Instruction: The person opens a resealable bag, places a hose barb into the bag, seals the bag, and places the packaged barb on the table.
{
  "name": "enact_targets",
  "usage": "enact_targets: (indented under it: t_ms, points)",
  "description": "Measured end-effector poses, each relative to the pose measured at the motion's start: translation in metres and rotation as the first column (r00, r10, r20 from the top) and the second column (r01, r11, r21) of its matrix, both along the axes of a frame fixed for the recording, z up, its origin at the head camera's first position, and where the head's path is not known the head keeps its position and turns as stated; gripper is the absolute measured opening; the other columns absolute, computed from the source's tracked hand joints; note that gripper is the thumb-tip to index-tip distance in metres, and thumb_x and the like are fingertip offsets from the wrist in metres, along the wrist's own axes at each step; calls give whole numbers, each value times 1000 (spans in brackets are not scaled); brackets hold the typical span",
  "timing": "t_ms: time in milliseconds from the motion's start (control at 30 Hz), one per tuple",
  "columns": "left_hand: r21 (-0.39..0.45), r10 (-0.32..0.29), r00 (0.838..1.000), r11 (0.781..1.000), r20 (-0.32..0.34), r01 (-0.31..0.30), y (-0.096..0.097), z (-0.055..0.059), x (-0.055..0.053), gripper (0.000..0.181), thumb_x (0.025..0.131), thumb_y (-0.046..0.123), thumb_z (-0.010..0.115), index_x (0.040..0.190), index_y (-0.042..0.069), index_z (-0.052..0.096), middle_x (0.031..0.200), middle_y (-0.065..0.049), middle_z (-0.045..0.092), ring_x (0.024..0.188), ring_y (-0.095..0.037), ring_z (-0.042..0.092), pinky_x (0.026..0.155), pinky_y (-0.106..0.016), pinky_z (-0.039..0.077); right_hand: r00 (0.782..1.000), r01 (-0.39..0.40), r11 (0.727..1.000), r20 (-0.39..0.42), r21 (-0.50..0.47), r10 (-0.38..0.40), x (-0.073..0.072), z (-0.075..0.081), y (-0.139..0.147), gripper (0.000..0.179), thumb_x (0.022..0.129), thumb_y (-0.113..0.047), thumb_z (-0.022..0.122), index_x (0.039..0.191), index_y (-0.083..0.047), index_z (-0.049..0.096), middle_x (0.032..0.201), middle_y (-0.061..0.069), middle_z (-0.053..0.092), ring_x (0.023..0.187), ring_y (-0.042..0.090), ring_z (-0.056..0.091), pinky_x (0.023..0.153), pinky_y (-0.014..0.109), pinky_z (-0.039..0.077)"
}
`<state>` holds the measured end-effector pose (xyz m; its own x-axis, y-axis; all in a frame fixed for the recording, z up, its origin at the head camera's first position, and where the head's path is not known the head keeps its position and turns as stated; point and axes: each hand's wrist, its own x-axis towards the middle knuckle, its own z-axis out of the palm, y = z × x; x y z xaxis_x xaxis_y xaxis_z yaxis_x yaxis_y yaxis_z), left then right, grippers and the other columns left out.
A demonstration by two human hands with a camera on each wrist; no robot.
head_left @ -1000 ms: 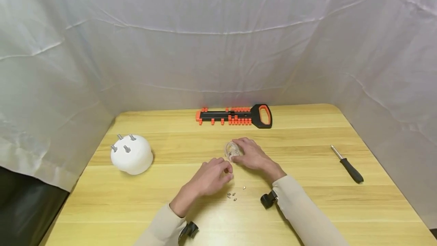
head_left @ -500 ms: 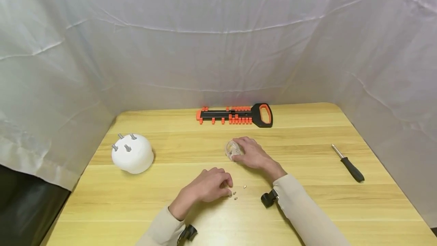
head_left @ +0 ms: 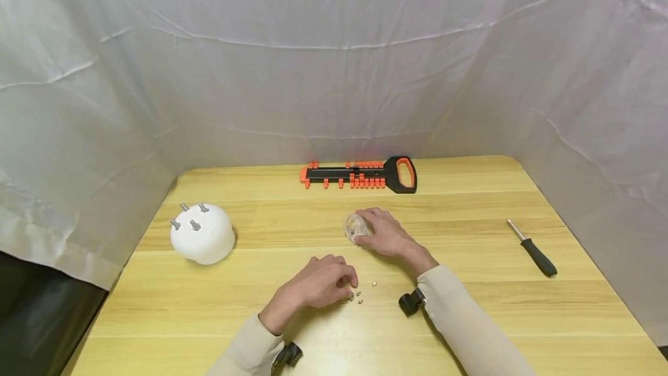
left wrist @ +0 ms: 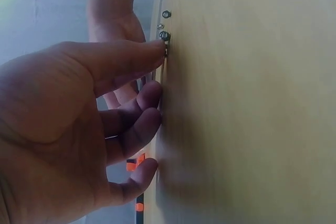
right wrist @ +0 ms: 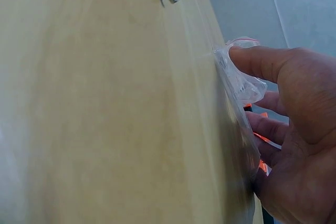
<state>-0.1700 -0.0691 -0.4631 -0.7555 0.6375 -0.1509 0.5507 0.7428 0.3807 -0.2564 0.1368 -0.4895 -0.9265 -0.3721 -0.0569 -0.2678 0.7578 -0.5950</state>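
Note:
My left hand [head_left: 325,282] hovers low over the table with loosely bent fingers, thumb and forefinger apart. Its thumb tip is right at a small cluster of metal screws with nuts [head_left: 358,294]; the left wrist view shows a hex nut [left wrist: 165,35] just beside the thumb. Another small metal piece [head_left: 374,284] lies a little to the right. Farther back, my right hand [head_left: 388,235] holds a clear plastic zip bag [head_left: 352,227] between thumb and fingers. Small metal pieces show inside the bag. In the right wrist view the bag [right wrist: 247,85] has a red line near its mouth.
A white rounded piece [head_left: 203,242] with several metal studs on top stands at the left. A black and orange tool rack [head_left: 344,175] lies along the back edge. At the right lies a black-handled screwdriver [head_left: 537,257]. Grey cloth [head_left: 334,74] hangs behind the wooden table [head_left: 469,329].
My left hand has moved away from the bag, toward me, down to the small screws, and has stayed nearly still over the last half second. The right hand keeps holding the bag in place.

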Motion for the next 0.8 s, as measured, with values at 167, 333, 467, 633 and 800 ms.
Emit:
enact_targets:
  t_ms: [167, 333, 467, 633, 800]
  points:
    - [13, -23, 1000, 1000, -1, 23, 3, 3, 0, 6, 87, 28, 70, 90, 32, 70, 88, 15, 57, 84, -3, 47, 78, -31, 35, 1000, -3, 1000, 0, -5, 3, -1, 0, 1, 70, 87, -39, 67, 148, -19, 39, 146, 6, 44, 133, 28, 42, 109, 52, 34]
    - [16, -28, 1000, 999, -8, 28, 5, 2, 0, 8, 87, 26, 70, 83, 33, 69, 87, 16, 57, 86, -3, 47, 79, -35, 36, 1000, -3, 1000, 1, -9, 3, -1, -1, 1, 70, 86, -38, 68, 147, -19, 40, 146, 6, 44, 132, 28, 42, 109, 51, 34]
    - [5, -27, 1000, 1000, -6, 27, 5, 1, 0, 10, 88, 26, 69, 81, 32, 67, 86, 15, 52, 83, -4, 45, 78, -33, 34, 1000, -1, 1000, 2, -11, 1, -1, -1, 1, 70, 86, -38, 68, 147, -19, 40, 145, 6, 45, 132, 28, 42, 109, 51, 34]
    - [-30, -45, 999, 999, 6, 45, 6, 0, 1, 10, 91, 26, 65, 83, 30, 62, 88, 14, 47, 86, -5, 43, 77, -30, 30, 1000, -6, 1000, -6, -10, 6, -1, -2, 1, 70, 86, -39, 68, 147, -19, 40, 146, 6, 44, 133, 28, 41, 110, 52, 33]
    - [-30, -38, 999, 999, -14, 37, 6, -1, 0, 7, 95, 26, 60, 88, 27, 62, 91, 13, 47, 87, -6, 43, 77, -28, 26, 1000, -1, 1000, -6, -13, 1, 0, -1, 0, 70, 86, -39, 68, 147, -19, 40, 147, 6, 43, 134, 29, 40, 110, 52, 32]
